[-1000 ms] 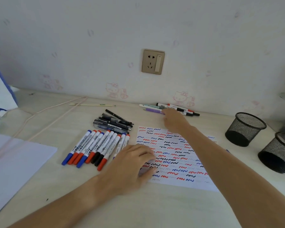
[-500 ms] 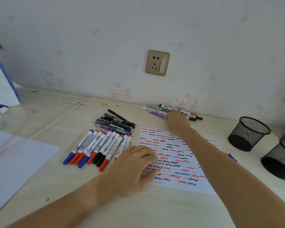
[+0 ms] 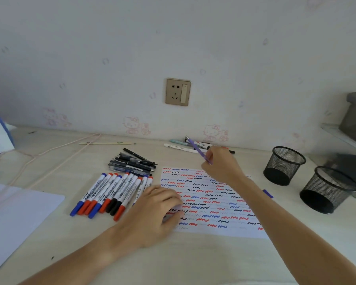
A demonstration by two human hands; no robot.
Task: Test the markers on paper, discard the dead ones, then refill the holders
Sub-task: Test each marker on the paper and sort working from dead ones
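At the far left of the frame a blank white sheet (image 3: pixel 12 214) lies on the desk (image 3: pixel 193 260). Moving right, a fanned row of whiteboard markers (image 3: pixel 111 194) with blue, red and black caps sits at centre left, and a heap of dark pens (image 3: pixel 132 161) lies just above it.

The left hand (image 3: pixel 156 212) rests palm down with fingers loosely spread, pinning the lower left edge of the test paper (image 3: pixel 210 202), which is already crowded with red, blue and black squiggles.

Up at centre right, the right hand (image 3: pixel 220 163) has changed most: a second ago it lay flat on the small cluster of pens by the wall (image 3: pixel 179 146), and now it has lifted clear with a purple pen (image 3: pixel 197 150) pinched in its fingertips, tip end slanting up toward the wall (whether it is capped I cannot tell). So the next candidate is picked, and a scribble on the paper probably follows.

At the right edge, two black mesh holders (image 3: pixel 284 165) stand apparently empty, so refilling has not begun.
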